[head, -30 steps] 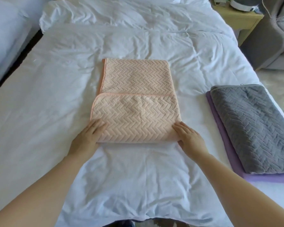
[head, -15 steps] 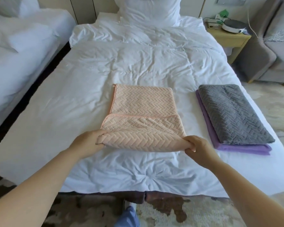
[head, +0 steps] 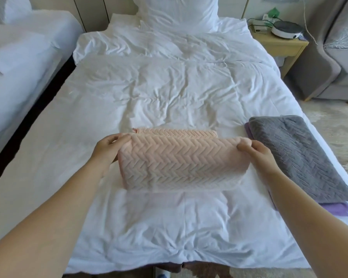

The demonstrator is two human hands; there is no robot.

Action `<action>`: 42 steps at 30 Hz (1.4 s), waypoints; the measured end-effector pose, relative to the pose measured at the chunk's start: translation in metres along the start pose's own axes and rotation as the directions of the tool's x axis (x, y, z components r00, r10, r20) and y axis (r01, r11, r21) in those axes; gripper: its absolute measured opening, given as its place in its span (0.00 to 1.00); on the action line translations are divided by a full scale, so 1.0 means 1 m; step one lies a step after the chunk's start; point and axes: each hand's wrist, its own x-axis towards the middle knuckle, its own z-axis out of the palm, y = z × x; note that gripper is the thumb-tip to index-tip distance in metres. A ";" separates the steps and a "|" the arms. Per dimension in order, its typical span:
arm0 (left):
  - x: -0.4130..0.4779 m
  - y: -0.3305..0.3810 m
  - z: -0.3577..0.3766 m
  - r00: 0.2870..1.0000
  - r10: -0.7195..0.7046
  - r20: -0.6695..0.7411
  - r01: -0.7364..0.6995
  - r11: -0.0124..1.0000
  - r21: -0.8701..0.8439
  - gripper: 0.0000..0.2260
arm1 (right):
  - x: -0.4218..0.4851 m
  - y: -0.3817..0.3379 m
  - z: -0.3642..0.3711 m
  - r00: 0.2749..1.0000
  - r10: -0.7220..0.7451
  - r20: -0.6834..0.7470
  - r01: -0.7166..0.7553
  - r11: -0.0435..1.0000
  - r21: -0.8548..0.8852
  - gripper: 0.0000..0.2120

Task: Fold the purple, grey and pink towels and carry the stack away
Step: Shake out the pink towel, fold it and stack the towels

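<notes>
Head view, looking forward and down along the white bed (head: 169,93). We see the pink towel (head: 181,163) lying across the near half of the bed, between the two forearms, with its long axis running left to right across the picture. Its near portion is raised off the cover as a rounded fold, while a far strip of it lies flat on the bed just behind the raised part. The left hand (head: 107,149) grasps the left end of the raised fold, its fingers (head: 123,138) curled over the top edge. The right hand (head: 257,155) grasps the right end in the same way, its fingertips (head: 244,146) pinched on the cloth. Neither hand is released or empty. We note that the two hands sit at opposite ends of the long axis, about level with each other, so the fold edge is held roughly square to the flat strip beyond it. We judge the step in hand to be a further fold of this towel: the raised edge lies on the near side of the flat strip, so the coming move must go away from the person and down. The grey towel (head: 297,153), folded, rests on the folded purple towel (head: 338,209) at the right edge of the bed, just beside the right forearm. The right hand is the nearer to that pile, which lies to the right of the pink towel along its long axis.
</notes>
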 end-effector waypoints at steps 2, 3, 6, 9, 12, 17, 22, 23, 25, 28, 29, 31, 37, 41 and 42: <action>0.051 0.001 0.011 0.998 -0.064 -0.011 0.064 0.998 -0.024 0.14 | 0.048 0.001 0.020 0.996 0.087 -0.004 -0.086 0.990 0.110 0.25; 0.077 0.000 0.015 0.994 -0.108 -0.023 0.107 0.994 -0.029 0.16 | 0.072 0.003 0.030 0.992 0.130 0.001 -0.129 0.980 0.150 0.25; 0.141 -0.012 0.030 0.965 -0.262 -0.029 0.262 0.965 -0.018 0.24 | 0.129 0.019 0.054 0.957 0.282 0.068 -0.289 0.943 0.166 0.28; 0.168 -0.037 0.038 0.953 -0.301 -0.027 0.302 0.948 0.099 0.25 | 0.154 0.044 0.070 0.894 0.421 0.154 -0.432 0.901 0.043 0.31; 0.171 -0.060 0.042 0.974 -0.206 -0.090 0.223 0.934 0.279 0.22 | 0.158 0.063 0.080 0.913 0.400 0.083 -0.379 0.905 -0.191 0.28; 0.184 -0.068 0.052 0.983 0.067 -0.171 0.023 0.879 0.476 0.19 | 0.165 0.068 0.091 0.981 0.190 -0.042 -0.194 0.943 -0.271 0.19; 0.181 -0.060 0.063 0.970 0.110 -0.218 0.048 0.789 0.613 0.19 | 0.162 0.067 0.097 0.982 0.161 -0.095 -0.186 0.888 -0.420 0.20; 0.175 -0.053 0.063 0.940 0.237 -0.247 -0.007 0.734 0.679 0.17 | 0.159 0.062 0.098 0.988 0.076 -0.136 -0.132 0.870 -0.475 0.21; 0.156 -0.041 0.072 0.825 0.549 -0.138 -0.225 0.542 0.809 0.14 | 0.148 0.050 0.102 0.975 -0.167 -0.148 0.039 0.782 -0.622 0.26; 0.122 -0.044 0.098 0.724 0.609 0.324 -0.529 0.190 0.827 0.21 | 0.127 0.038 0.117 0.918 -0.350 0.188 0.353 0.503 -0.789 0.28; 0.116 -0.048 0.104 0.745 0.524 0.413 -0.547 0.126 0.828 0.24 | 0.124 0.040 0.120 0.901 -0.319 0.293 0.413 0.428 -0.804 0.29; 0.118 -0.062 0.109 0.827 0.363 0.429 -0.482 0.068 0.873 0.30 | 0.125 0.047 0.124 0.898 -0.217 0.383 0.438 0.359 -0.824 0.32; 0.142 -0.111 0.113 0.905 0.244 0.350 -0.366 0.023 0.930 0.33 | 0.132 0.091 0.143 0.928 -0.115 0.355 0.373 0.293 -0.880 0.34; 0.156 -0.132 0.119 0.907 0.242 0.345 -0.355 -0.003 0.935 0.32 | 0.140 0.111 0.154 0.937 -0.095 0.336 0.349 0.265 -0.899 0.35; 0.158 -0.137 0.119 0.903 0.249 0.351 -0.362 0.001 0.932 0.32 | 0.140 0.114 0.155 0.938 -0.093 0.334 0.347 0.264 -0.900 0.35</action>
